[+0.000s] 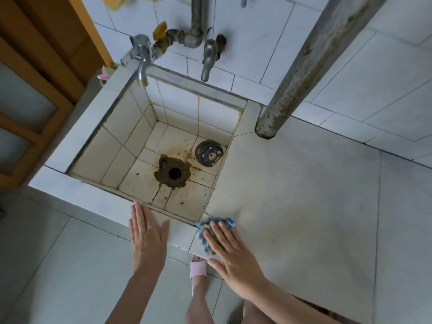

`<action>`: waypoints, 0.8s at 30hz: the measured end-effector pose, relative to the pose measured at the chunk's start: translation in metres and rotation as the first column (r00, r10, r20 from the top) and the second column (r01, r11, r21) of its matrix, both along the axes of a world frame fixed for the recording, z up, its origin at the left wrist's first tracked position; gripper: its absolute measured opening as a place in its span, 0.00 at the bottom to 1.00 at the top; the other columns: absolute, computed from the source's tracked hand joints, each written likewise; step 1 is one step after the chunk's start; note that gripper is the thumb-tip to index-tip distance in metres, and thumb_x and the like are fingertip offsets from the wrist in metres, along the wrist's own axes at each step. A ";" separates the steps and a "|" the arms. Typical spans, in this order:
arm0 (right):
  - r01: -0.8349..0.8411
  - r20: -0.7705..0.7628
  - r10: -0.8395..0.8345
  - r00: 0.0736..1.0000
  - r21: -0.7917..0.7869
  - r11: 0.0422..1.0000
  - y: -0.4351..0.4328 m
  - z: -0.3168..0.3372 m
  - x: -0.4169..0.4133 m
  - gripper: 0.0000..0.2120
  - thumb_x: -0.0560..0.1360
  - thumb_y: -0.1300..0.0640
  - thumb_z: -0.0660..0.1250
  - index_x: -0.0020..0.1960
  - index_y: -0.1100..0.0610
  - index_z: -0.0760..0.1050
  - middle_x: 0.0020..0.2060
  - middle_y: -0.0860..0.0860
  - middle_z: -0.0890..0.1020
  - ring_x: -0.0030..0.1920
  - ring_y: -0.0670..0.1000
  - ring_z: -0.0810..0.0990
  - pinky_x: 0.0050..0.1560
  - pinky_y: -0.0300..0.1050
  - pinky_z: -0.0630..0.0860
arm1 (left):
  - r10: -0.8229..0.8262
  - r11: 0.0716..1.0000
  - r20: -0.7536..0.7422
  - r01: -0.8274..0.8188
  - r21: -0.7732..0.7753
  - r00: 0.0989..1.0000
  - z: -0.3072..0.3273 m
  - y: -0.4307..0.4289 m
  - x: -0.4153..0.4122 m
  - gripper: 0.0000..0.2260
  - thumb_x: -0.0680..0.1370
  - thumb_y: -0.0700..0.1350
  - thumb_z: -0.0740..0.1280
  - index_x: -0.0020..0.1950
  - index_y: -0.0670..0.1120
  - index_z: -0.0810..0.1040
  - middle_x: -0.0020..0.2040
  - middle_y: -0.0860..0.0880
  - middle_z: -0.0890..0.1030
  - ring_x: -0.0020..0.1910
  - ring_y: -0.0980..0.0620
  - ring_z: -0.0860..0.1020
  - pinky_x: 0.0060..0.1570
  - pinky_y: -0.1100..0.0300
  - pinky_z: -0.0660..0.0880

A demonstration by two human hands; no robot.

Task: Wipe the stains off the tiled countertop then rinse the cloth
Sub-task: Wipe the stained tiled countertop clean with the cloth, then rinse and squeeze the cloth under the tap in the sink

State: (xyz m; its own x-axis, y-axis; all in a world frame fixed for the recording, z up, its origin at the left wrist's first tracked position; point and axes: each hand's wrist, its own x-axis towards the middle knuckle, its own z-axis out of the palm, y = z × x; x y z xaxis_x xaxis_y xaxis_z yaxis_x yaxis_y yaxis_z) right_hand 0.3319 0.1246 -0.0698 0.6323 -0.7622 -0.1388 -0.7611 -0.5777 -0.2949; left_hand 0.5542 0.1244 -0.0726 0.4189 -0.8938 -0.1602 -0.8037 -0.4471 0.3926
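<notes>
A blue and yellow cloth lies on the tiled countertop at its near left corner, beside the sink. My right hand presses flat on the cloth with straight fingers. My left hand rests flat, fingers straight, on the sink's front rim. Faint brownish stains show on the countertop to the right of the cloth. The tiled sink is sunk in at the left, with a dirty drain hole.
Two taps hang over the sink's back edge. A round grey drain cover lies in the sink. A thick rusty pipe stands on the countertop's back left corner. A wooden door frame is at far left.
</notes>
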 end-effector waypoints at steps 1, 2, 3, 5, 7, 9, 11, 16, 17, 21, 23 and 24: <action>-0.020 -0.023 0.020 1.000 -0.011 1.000 0.005 0.002 -0.009 0.26 0.81 0.44 0.49 0.76 0.53 0.54 0.76 0.51 0.57 0.75 0.52 0.55 0.70 0.50 0.56 | -0.037 0.999 0.019 0.037 0.015 0.999 0.001 0.003 0.003 0.32 0.79 0.52 0.54 0.75 0.35 0.49 0.77 0.39 0.48 0.76 0.46 0.44 0.74 0.49 0.46; -0.022 -0.049 0.021 0.999 -0.019 1.000 0.007 0.003 -0.019 0.26 0.81 0.45 0.50 0.76 0.53 0.56 0.75 0.51 0.58 0.75 0.52 0.56 0.70 0.51 0.57 | -0.067 0.997 0.019 0.067 0.027 0.998 0.002 0.005 0.005 0.32 0.79 0.53 0.54 0.75 0.35 0.49 0.77 0.39 0.48 0.76 0.45 0.45 0.73 0.48 0.47; -0.005 -0.071 0.004 0.997 -0.015 1.000 0.009 0.002 -0.029 0.25 0.81 0.46 0.50 0.76 0.53 0.57 0.75 0.51 0.59 0.75 0.53 0.57 0.70 0.51 0.58 | -0.088 0.996 0.007 0.088 0.032 0.996 0.003 0.007 0.008 0.32 0.79 0.52 0.54 0.75 0.36 0.49 0.77 0.39 0.48 0.76 0.45 0.45 0.73 0.48 0.48; 0.082 -0.118 -0.077 0.990 0.031 0.996 0.018 -0.003 -0.044 0.23 0.82 0.49 0.45 0.75 0.54 0.58 0.75 0.52 0.59 0.75 0.54 0.55 0.70 0.54 0.59 | -0.114 0.993 -0.029 0.115 0.019 0.993 0.007 0.008 0.013 0.31 0.79 0.51 0.57 0.75 0.37 0.49 0.77 0.41 0.48 0.76 0.45 0.45 0.73 0.48 0.49; 0.196 -0.159 -0.185 0.970 0.057 0.979 0.027 -0.007 -0.043 0.24 0.82 0.50 0.41 0.74 0.55 0.61 0.74 0.53 0.60 0.76 0.56 0.53 0.70 0.58 0.60 | -0.119 0.993 -0.061 0.119 -0.008 0.991 0.011 0.009 0.018 0.31 0.79 0.50 0.59 0.75 0.37 0.51 0.76 0.42 0.50 0.75 0.46 0.48 0.72 0.48 0.52; 0.293 -0.158 -0.278 0.947 0.079 0.953 0.033 -0.004 -0.027 0.24 0.82 0.51 0.41 0.73 0.55 0.63 0.74 0.54 0.62 0.75 0.58 0.54 0.70 0.58 0.60 | -0.121 0.993 -0.072 0.120 -0.020 0.990 0.012 0.011 0.023 0.30 0.80 0.52 0.58 0.75 0.37 0.53 0.76 0.43 0.52 0.75 0.47 0.51 0.72 0.50 0.53; 0.296 -0.084 -0.291 0.953 0.063 0.953 0.033 0.001 -0.008 0.24 0.82 0.52 0.42 0.73 0.56 0.63 0.73 0.54 0.64 0.74 0.58 0.58 0.68 0.56 0.61 | -0.139 0.990 -0.067 0.138 -0.017 0.988 0.013 0.012 0.029 0.29 0.80 0.52 0.57 0.75 0.38 0.55 0.76 0.46 0.52 0.75 0.49 0.51 0.72 0.52 0.53; 0.054 0.078 -0.054 0.996 0.003 0.999 0.028 0.002 0.036 0.24 0.76 0.57 0.54 0.72 0.53 0.62 0.73 0.50 0.63 0.73 0.54 0.59 0.68 0.51 0.60 | -0.118 0.993 -0.149 0.122 0.013 0.982 0.015 0.010 0.034 0.27 0.80 0.48 0.58 0.77 0.43 0.53 0.77 0.51 0.49 0.75 0.56 0.47 0.72 0.61 0.47; 0.038 0.084 -0.040 0.996 0.031 0.999 0.024 0.003 0.045 0.27 0.72 0.58 0.55 0.72 0.52 0.62 0.72 0.49 0.65 0.73 0.53 0.60 0.67 0.50 0.61 | -0.108 0.994 -0.159 0.112 0.017 0.981 0.015 0.010 0.035 0.27 0.80 0.48 0.58 0.77 0.44 0.53 0.77 0.51 0.49 0.75 0.56 0.47 0.71 0.61 0.47; -0.053 0.023 0.050 0.998 0.168 0.984 0.003 0.012 0.068 0.29 0.69 0.57 0.54 0.71 0.50 0.63 0.70 0.47 0.69 0.70 0.49 0.65 0.66 0.48 0.61 | -0.066 0.996 -0.193 0.076 0.044 0.979 0.016 0.008 0.038 0.26 0.80 0.45 0.58 0.76 0.44 0.55 0.77 0.50 0.53 0.76 0.54 0.51 0.71 0.62 0.48; -0.137 -0.006 0.141 0.990 0.213 0.967 -0.005 0.011 0.071 0.29 0.69 0.56 0.54 0.71 0.49 0.63 0.70 0.46 0.69 0.71 0.49 0.64 0.70 0.46 0.57 | -0.041 0.997 -0.197 0.052 0.054 0.980 0.019 0.007 0.037 0.25 0.80 0.44 0.59 0.76 0.45 0.56 0.77 0.49 0.55 0.76 0.52 0.54 0.71 0.62 0.49; -0.177 0.001 0.181 0.984 0.207 0.962 -0.009 0.010 0.072 0.29 0.69 0.56 0.56 0.70 0.48 0.64 0.69 0.45 0.70 0.71 0.49 0.65 0.70 0.46 0.55 | -0.028 0.998 -0.203 0.040 0.055 0.979 0.021 0.006 0.036 0.25 0.80 0.43 0.59 0.76 0.45 0.57 0.77 0.49 0.56 0.75 0.52 0.55 0.71 0.62 0.50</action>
